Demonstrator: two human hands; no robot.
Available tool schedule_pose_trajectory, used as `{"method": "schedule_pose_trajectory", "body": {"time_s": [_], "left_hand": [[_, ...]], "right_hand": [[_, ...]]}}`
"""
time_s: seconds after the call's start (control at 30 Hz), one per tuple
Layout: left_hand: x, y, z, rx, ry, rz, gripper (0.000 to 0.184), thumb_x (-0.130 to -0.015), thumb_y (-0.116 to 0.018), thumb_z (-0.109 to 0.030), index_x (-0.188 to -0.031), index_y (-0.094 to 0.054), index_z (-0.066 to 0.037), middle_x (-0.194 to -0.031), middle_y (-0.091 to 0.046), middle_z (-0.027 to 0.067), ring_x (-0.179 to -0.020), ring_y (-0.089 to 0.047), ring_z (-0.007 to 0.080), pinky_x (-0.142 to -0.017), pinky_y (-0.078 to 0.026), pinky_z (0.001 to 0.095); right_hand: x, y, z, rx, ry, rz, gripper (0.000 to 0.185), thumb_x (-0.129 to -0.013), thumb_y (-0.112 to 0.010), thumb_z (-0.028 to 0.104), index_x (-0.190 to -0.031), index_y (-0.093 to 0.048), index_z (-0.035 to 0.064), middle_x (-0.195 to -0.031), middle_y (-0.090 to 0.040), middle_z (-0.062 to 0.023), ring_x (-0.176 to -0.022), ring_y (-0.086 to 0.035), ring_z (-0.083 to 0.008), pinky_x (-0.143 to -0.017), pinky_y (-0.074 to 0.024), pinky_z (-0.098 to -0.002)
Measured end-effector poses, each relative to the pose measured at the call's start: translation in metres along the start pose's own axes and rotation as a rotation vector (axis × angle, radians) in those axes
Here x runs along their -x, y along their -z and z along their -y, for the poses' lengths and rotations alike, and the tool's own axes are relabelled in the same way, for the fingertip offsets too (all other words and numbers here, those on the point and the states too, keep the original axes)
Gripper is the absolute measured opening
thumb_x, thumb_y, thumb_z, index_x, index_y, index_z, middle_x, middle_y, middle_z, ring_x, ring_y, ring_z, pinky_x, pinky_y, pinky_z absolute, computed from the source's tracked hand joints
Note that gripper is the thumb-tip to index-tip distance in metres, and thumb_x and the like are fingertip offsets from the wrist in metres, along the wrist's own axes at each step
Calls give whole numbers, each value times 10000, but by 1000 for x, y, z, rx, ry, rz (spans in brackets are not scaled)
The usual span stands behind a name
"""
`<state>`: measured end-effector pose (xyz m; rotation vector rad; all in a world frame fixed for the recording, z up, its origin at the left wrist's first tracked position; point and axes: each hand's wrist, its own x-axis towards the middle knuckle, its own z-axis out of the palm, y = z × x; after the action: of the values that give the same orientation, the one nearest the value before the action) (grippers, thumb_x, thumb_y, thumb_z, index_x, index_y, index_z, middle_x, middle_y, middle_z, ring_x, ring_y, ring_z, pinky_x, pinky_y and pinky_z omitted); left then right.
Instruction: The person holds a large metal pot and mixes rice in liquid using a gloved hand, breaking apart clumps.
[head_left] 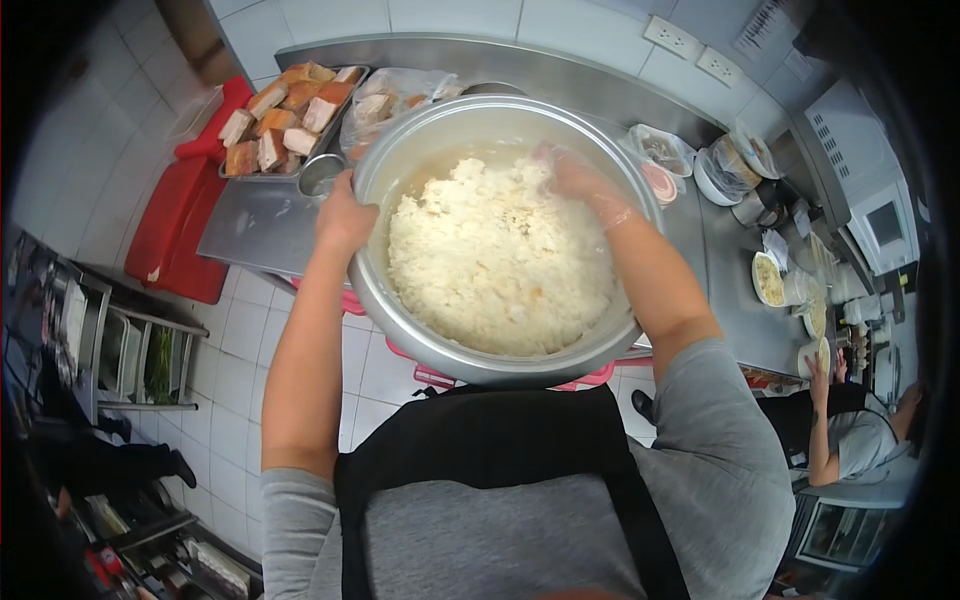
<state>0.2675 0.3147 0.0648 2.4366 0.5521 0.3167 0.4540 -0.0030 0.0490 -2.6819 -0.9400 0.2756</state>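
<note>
A large round metal pot (pixel 445 368) full of cooked white rice (pixel 490 260) is right in front of me, tilted a little so I see into it. At its left rim, my bare left hand (pixel 345 215) is closed around the edge. My right hand (pixel 582 185), in a clear plastic glove, reaches inside at the far right of the rice; its fingers are blurred and partly hidden against the rice and wall. A small metal cup (pixel 320 175) stands just beyond my left hand.
A tray of pork belly chunks (pixel 285 120) sits back left, beside a plastic bag (pixel 395 100). Red containers (pixel 185 225) stand at the left. Containers, including a bowl (pixel 768 280), line the right counter, where another person (pixel 850 425) works.
</note>
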Motion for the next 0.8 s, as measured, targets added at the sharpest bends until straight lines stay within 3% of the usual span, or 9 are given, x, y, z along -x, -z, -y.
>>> {"method": "schedule_pose_trajectory", "body": {"time_s": [0.17, 0.27, 0.33, 0.37, 0.43, 0.53, 0.63, 0.73, 0.8], "left_hand": [[11, 3, -4, 170, 1, -18, 658, -749, -657, -166, -1357, -432, -54, -1304, -526, 212, -1178, -531, 365, -998, -416, 424], [-3, -9, 3, 153, 115, -6, 634, -718, -677, -123, -1308, -460, -45, -1206, -582, 225, -1115, -569, 370, -931, -466, 434], [-7, -17, 8, 189, 96, -65, 561, -757, -680, -231, -1255, -491, -56, -1123, -619, 229, -1030, -612, 367, -878, -486, 440], [-6, -14, 6, 134, 123, -39, 505, -782, -655, -256, -1214, -502, -44, -1092, -631, 225, -1010, -619, 368, -867, -487, 446], [3, 0, -3, 119, 115, -19, 458, -768, -618, -151, -1190, -495, -20, -1128, -611, 216, -1049, -601, 357, -879, -484, 435], [9, 2, -6, 99, 129, -5, 516, -753, -617, -110, -1237, -464, -17, -1146, -613, 190, -1053, -606, 343, -878, -495, 419], [5, 4, -6, 105, 110, -5, 545, -749, -625, -108, -1257, -449, -16, -1154, -612, 186, -1054, -609, 337, -883, -496, 411], [6, -3, -7, 126, 110, -12, 555, -745, -630, -105, -1259, -443, -14, -1139, -614, 196, -1052, -609, 338, -883, -493, 410], [4, 0, -3, 105, 113, -19, 565, -742, -633, -105, -1264, -438, -14, -1124, -619, 197, -1045, -611, 339, -878, -494, 412]], "right_hand": [[-18, -34, -52, 125, -185, -144, 669, -741, -717, 330, -1331, -508, 91, -1396, -449, -189, -1314, -387, -348, -1090, -307, -445], [-36, -46, -63, 282, -189, 137, 750, -767, -693, 433, -1354, -458, 28, -1438, -389, -201, -1351, -328, -356, -1134, -240, -428], [-55, -75, -97, 366, -58, 107, 708, -770, -704, 438, -1282, -515, -13, -1384, -438, -220, -1298, -403, -327, -1086, -319, -427], [-70, -104, -151, -38, 141, -5, 599, -792, -700, 360, -1206, -543, -44, -1150, -591, -230, -1075, -574, -334, -912, -462, -435], [-17, -35, -9, -248, -130, 222, 427, -817, -663, 251, -1089, -564, -64, -846, -649, -182, -784, -637, -327, -691, -511, -431], [-43, -66, -66, -565, -146, 138, 255, -792, -633, 151, -935, -575, -52, -650, -601, -137, -589, -601, -280, -555, -483, -407], [-103, -136, -164, 219, 490, -358, 168, -748, -609, 88, -837, -563, -47, -637, -565, -157, -579, -589, -241, -541, -475, -370], [-121, -148, -177, 433, 501, -434, 174, -706, -619, 76, -809, -559, -51, -598, -531, -177, -579, -595, -232, -529, -471, -343], [-61, -62, -67, 95, 282, 42, 163, -704, -646, 70, -783, -565, -48, -600, -558, -173, -569, -611, -234, -515, -480, -347]]}}
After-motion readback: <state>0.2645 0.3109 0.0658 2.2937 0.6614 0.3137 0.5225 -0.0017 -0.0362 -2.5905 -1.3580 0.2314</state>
